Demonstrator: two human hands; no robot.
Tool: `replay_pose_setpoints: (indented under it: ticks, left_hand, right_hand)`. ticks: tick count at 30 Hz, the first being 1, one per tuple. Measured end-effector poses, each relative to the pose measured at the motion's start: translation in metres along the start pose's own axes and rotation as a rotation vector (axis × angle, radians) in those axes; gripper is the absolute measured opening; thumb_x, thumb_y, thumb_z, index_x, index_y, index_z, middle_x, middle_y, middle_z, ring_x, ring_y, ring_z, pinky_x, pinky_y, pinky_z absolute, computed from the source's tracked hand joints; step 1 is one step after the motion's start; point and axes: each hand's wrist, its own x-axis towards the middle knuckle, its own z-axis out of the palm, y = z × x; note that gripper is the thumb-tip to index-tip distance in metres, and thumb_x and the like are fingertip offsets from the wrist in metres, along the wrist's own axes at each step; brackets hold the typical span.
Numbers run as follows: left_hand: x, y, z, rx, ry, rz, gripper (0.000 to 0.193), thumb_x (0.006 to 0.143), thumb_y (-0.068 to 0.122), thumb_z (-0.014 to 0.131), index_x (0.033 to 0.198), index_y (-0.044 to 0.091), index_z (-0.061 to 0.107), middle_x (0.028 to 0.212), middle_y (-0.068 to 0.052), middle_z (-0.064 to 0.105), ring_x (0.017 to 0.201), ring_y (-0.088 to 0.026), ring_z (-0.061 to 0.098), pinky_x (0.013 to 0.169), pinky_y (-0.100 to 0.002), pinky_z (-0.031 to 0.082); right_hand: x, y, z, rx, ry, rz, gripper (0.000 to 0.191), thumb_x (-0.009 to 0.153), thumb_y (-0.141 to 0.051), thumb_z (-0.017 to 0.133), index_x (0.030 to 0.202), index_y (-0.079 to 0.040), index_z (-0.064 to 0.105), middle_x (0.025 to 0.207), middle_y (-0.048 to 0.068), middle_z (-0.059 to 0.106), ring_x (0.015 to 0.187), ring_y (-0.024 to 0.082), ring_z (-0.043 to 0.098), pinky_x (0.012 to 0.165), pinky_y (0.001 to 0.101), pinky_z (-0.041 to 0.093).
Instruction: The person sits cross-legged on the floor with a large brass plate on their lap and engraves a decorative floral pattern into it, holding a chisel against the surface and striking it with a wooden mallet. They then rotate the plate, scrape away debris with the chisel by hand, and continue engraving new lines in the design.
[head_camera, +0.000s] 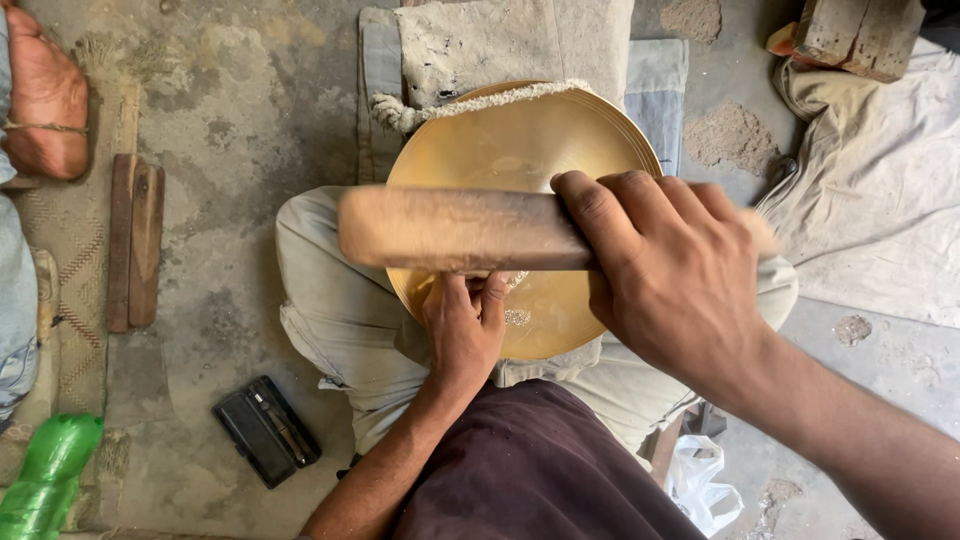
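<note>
Lap: I looked down over a dark maroon garment (540, 470) and pale grey trousers (330, 300); the person sat low on the concrete floor (250, 100) with knees spread.
Left hand: my left hand (463, 330) lay at the near edge of the brass dish (520, 150), fingers (495, 290) curled over the rim and pressing on the inner surface. They were closed on the dish's edge, steadying it.
Right hand: my right hand (670, 280) was wrapped tight around a thick wooden handle (460, 228), fingers (640, 190) folded over the top and thumb (575, 200) across the near side. The handle ran level across the dish, its left end blurred.
Brass dish: a wide, round, golden dish, tilted toward me, resting between the knees and on a folded cloth. A small patch of pale grit (518, 317) sat on the metal just beside the left fingertips.
Padding: a dusty grey cloth (480, 40) lay under the far rim, with a frayed whitish rope (480, 100) following the dish's upper left edge.
Floor, left: a black case (265, 430) lay near my left knee; a green plastic bottle (45, 480) sat at the lower left corner; two wooden strips (135, 240) lay side by side farther out.
Floor, right: a white plastic bag (700, 485) showed under my right forearm, and a pale sheet (880, 200) spread beyond it.
Far edge: a wooden block (860, 35) rested at the top right; another person's foot (45, 95) sat at the top left.
</note>
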Motion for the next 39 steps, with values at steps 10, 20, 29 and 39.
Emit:
replay_pose_setpoints:
  ticks: [10, 20, 29, 39]
  left_hand:
    - [0.002, 0.001, -0.001, 0.088, -0.003, -0.004, 0.028, 0.102, 0.024, 0.068, 0.105, -0.003, 0.06, 0.081, -0.009, 0.071, 0.069, -0.016, 0.072, 0.058, -0.03, 0.057]
    - [0.03, -0.002, -0.009, 0.176, -0.208, 0.243, 0.02, 0.102, 0.022, 0.069, 0.106, 0.004, 0.061, 0.089, -0.008, 0.072, 0.077, -0.025, 0.074, 0.068, -0.038, 0.059]
    - [0.065, 0.019, -0.016, 0.24, -0.524, 0.222, 0.022, 0.096, 0.015, 0.069, 0.108, 0.002, 0.057, 0.096, -0.014, 0.069, 0.081, -0.028, 0.073, 0.066, -0.042, 0.056]
    - [0.07, 0.018, -0.018, 0.281, -0.491, 0.285, 0.031, 0.094, 0.018, 0.074, 0.113, 0.002, 0.056, 0.097, -0.015, 0.069, 0.085, -0.035, 0.071, 0.068, -0.046, 0.054]
  right_hand:
    - [0.003, 0.005, 0.002, -0.295, 0.018, -0.118, 0.036, 0.094, -0.017, 0.067, 0.13, -0.021, 0.066, 0.103, 0.001, 0.07, 0.091, 0.019, 0.066, 0.087, 0.0392, 0.049]
    - [-0.021, 0.018, 0.007, -0.187, -0.014, 0.166, 0.034, 0.098, -0.006, 0.063, 0.131, -0.012, 0.068, 0.099, 0.008, 0.074, 0.08, 0.022, 0.067, 0.08, 0.0376, 0.049]
    - [-0.084, 0.033, 0.036, -0.206, -0.044, 0.374, 0.027, 0.1, -0.008, 0.068, 0.125, -0.016, 0.073, 0.1, 0.008, 0.076, 0.079, 0.022, 0.067, 0.079, 0.0406, 0.048]
    - [-0.08, 0.035, 0.032, 0.155, 0.103, 0.528, 0.031, 0.096, -0.012, 0.069, 0.126, -0.006, 0.065, 0.104, 0.016, 0.07, 0.087, 0.029, 0.067, 0.082, 0.0426, 0.049]
